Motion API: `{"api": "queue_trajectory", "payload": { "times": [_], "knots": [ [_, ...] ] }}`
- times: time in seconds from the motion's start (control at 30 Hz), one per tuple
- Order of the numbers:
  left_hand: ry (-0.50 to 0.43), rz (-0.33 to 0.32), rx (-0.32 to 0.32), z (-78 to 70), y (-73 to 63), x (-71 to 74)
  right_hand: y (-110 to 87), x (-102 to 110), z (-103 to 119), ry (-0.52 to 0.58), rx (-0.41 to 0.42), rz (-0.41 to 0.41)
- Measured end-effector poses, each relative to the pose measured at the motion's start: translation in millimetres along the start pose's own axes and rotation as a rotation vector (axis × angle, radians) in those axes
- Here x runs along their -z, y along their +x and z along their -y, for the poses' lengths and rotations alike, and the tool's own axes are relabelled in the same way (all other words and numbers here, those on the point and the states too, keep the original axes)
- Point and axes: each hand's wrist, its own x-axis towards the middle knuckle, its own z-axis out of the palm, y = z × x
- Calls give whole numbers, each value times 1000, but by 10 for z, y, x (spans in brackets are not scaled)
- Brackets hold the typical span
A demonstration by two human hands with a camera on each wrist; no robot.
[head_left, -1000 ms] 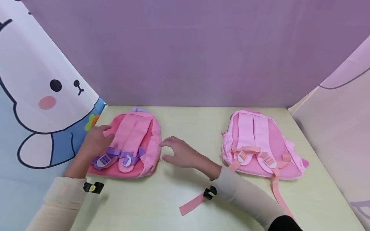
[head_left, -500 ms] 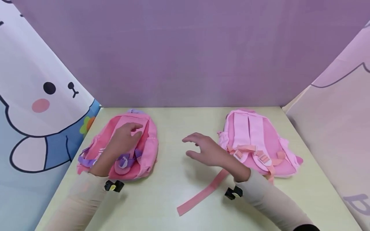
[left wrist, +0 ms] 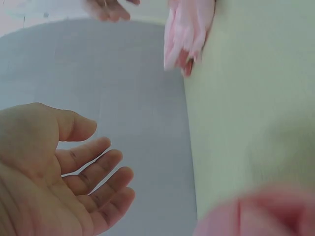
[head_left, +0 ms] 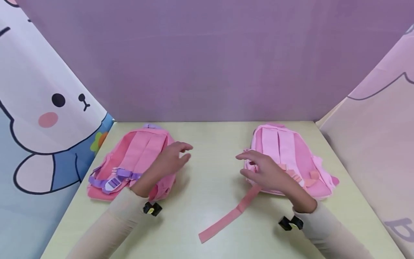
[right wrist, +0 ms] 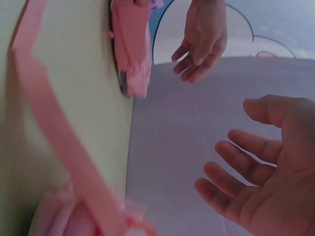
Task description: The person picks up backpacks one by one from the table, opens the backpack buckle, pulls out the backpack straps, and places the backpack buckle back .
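A pink backpack with purple buckled straps [head_left: 139, 151] lies back side up at the left of the table. Over its right edge hovers my left hand [head_left: 169, 158], fingers relaxed and holding nothing; in the left wrist view its palm [left wrist: 44, 182] faces sideways. A lighter pink backpack [head_left: 291, 147] lies at the right, shoulder straps upward, with peach webbing at its buckles. My right hand [head_left: 266, 171] is held above its left side with loose, spread fingers and nothing in them. That hand and forearm hide part of the lower straps.
A loose peach strap [head_left: 223, 225] trails from the right backpack across the pale table [head_left: 207, 187]. A purple backdrop [head_left: 213, 64] rises behind. Cartoon-printed sheets stand on the left [head_left: 38, 144] and the right [head_left: 381, 151].
Both hands have swept to the right, the left one across the left backpack and the right one to the right backpack. The left backpack's purple strap has spread outward. The head view has shifted slightly.
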Motion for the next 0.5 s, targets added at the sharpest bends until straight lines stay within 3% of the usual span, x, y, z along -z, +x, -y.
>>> {"api": "queue_trajectory", "payload": {
  "times": [0.33,0.5],
  "knots": [
    [10,144,-212,-445,362,-531,-324,336,-423,-70,-88,-136],
    [22,191,-253,-646,525,-750,-478,504,-576,-148,-77,-215]
  ]
}}
